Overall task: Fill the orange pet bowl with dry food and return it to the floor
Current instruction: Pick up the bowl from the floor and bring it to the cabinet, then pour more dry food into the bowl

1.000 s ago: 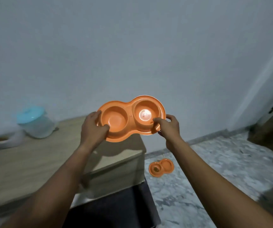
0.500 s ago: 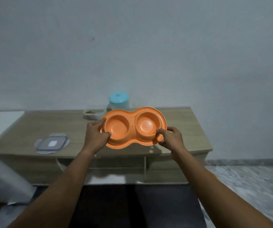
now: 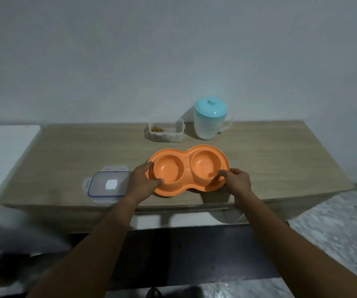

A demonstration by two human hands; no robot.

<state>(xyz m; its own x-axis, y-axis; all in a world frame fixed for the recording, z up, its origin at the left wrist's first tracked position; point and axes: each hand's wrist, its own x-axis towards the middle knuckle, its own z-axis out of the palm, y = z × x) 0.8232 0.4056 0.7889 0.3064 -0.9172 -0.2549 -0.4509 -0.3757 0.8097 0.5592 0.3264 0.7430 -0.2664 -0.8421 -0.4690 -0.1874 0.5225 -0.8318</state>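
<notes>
1. The orange pet bowl [image 3: 187,166] sits at the front of the table [image 3: 65,151], wells facing up and empty. Its long axis runs left to right, the right end angled slightly away.
2. The left hand [image 3: 143,181] has its fingers clamped on the left rim.
3. The right hand [image 3: 236,179] pinches the right rim.
4. A food container [image 3: 165,132] stands behind it.

Your pet bowl [image 3: 188,168] on desk [image 3: 65,151] near front edge; lid [image 3: 108,183] just left of it; container [image 3: 165,136] behind, jug [image 3: 208,121] right of container.
</notes>
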